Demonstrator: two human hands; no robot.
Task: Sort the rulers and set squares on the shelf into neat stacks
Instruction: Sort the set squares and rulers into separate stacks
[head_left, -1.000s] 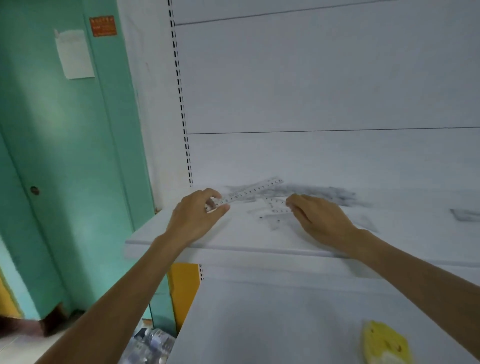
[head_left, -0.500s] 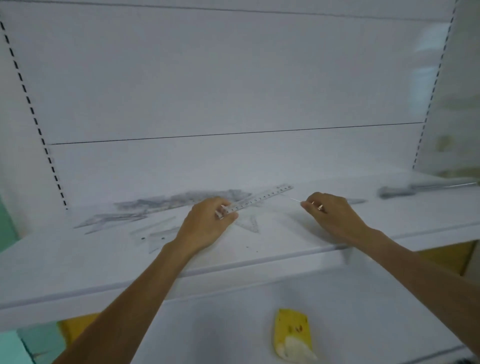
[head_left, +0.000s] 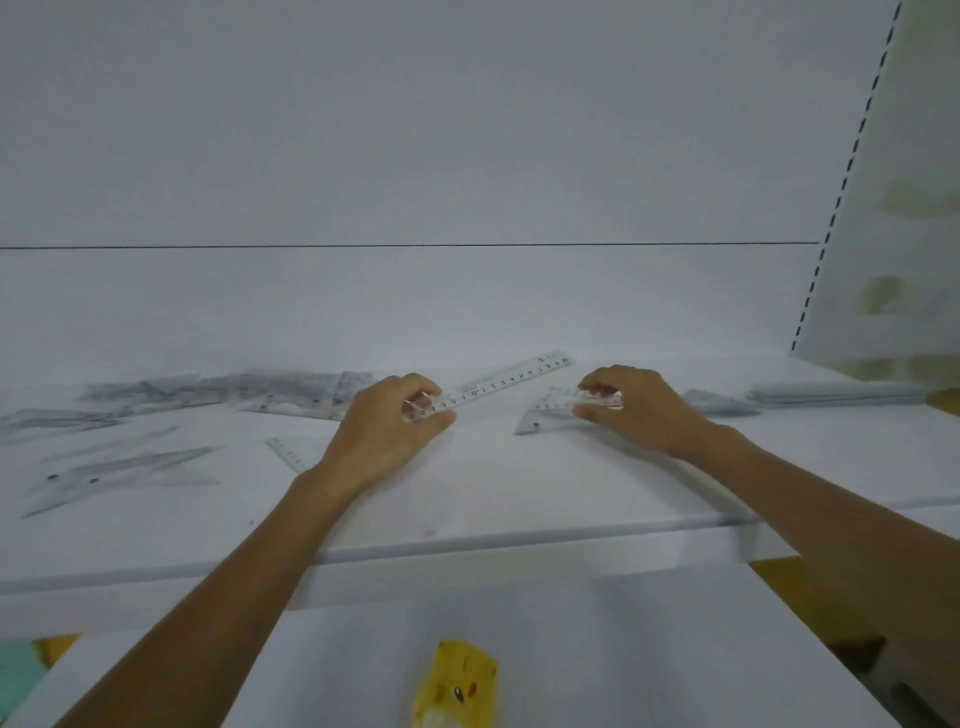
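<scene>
White shelving fills my feed: a plain back panel (head_left: 467, 130) with one thin horizontal seam, and a slotted upright (head_left: 852, 156) at 2 o'clock.

1. Shelf (head_left: 519, 509): white board, with its front edge crossing the lower middle of the view.
2. Left hand (head_left: 384, 436): near centre. Its thumb and curled fingers pinch the near end of a clear ruler (head_left: 511, 378). The ruler runs from the hand toward 2 o'clock. I cannot tell whether its far end touches the board.
3. Right hand (head_left: 639, 410): at 3 o'clock of the left hand, apart from it. Its fingers are curled, and thumb and fingertips pinch one corner of a clear set square (head_left: 545, 415). The set square's point reaches toward 8 o'clock, low over the shelf.
4. Loose pile of clear rulers and set squares (head_left: 270, 389): at 9 o'clock of the left hand, along the back of the shelf, overlapping and unsorted.
5. Further set squares (head_left: 119, 467): at 8 o'clock, nearer the front edge. They are blurred, so I log no count.
6. Short ruler (head_left: 285, 452): just beside the left wrist at 9 o'clock, partly hidden by it.
7. Flat stack (head_left: 831, 392): at the shelf's right end, with its edges aligned. A single set square (head_left: 719, 402) lies between it and the right hand.
8. Lower shelf (head_left: 623, 665): at 6 o'clock, carrying a yellow packet (head_left: 457, 680) with a cartoon face.
</scene>
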